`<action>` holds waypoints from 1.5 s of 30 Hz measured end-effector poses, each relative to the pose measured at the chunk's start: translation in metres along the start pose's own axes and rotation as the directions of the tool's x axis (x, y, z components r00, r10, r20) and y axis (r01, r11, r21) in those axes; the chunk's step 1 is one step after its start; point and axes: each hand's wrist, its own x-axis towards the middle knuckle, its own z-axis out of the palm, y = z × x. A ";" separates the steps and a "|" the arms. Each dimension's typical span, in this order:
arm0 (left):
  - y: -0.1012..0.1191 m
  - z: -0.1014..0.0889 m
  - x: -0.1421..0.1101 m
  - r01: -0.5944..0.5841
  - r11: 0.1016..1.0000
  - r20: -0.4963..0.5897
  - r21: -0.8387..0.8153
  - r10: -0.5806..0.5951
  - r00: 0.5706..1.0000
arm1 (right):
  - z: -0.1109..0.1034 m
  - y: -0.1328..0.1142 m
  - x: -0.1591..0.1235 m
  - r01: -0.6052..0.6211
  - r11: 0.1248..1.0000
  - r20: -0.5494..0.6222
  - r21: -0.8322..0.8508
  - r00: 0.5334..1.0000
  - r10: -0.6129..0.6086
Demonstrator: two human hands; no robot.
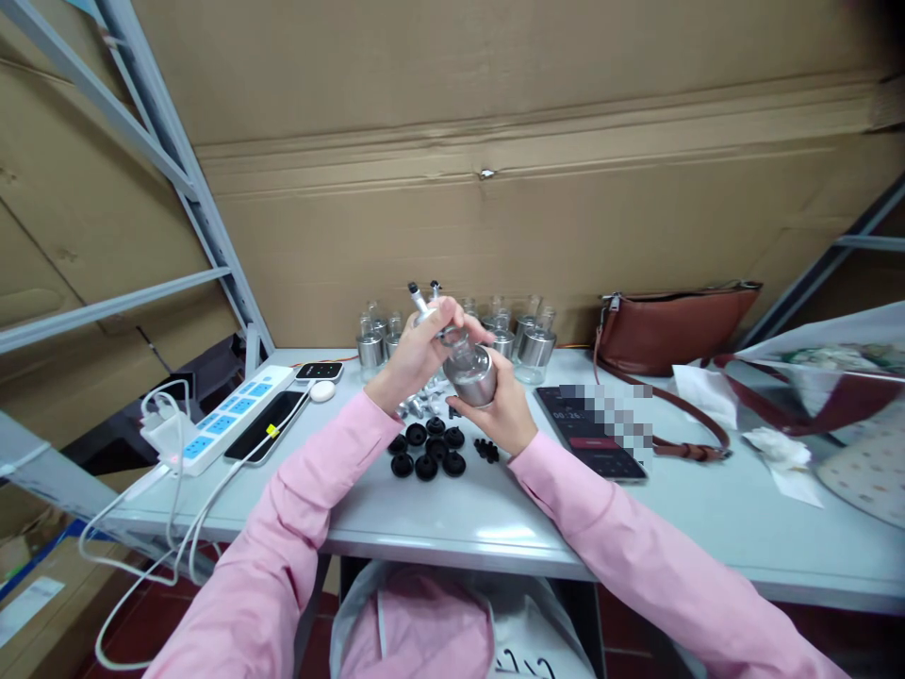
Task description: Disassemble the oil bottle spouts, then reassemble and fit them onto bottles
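My right hand is wrapped round a small glass bottle with a silver metal sleeve, tilted so its neck leans up to the left. At the bottle's mouth, my left hand is closed, its fingers curled over the neck. What those fingers hold is hidden. A silver spout with a black tip sticks up behind the left thumb; I cannot tell whether it is held. Below the hands lie several round black caps, a cluster of small black pieces and some shiny clear or metal parts.
Several more sleeved bottles stand along the cardboard wall. On the left are a white power strip, a dark phone and cables. A larger phone, a brown bag and crumpled tissue lie right.
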 end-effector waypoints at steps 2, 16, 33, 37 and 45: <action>0.006 -0.006 0.001 -0.043 0.990 0.060 0.134 0.036 0.998 | 0.001 -0.006 0.000 -0.058 0.994 -0.011 0.094 0.998 0.060; 0.044 -0.035 0.006 -0.196 0.653 -0.045 0.732 0.333 0.942 | -0.008 -0.011 0.011 -0.077 0.969 -0.157 0.236 0.981 0.116; 0.011 -0.127 0.022 0.061 0.203 -0.123 0.977 0.305 0.945 | -0.008 0.003 0.010 -0.084 0.989 -0.143 0.118 0.985 0.100; -0.007 -0.138 0.025 0.065 0.203 -0.127 0.977 0.305 0.944 | -0.009 0.002 0.010 -0.078 0.991 -0.143 0.104 0.985 0.093; -0.034 -0.147 0.026 0.025 0.206 -0.079 0.978 0.257 0.963 | -0.008 0.001 0.009 -0.052 0.995 -0.115 0.080 0.991 0.062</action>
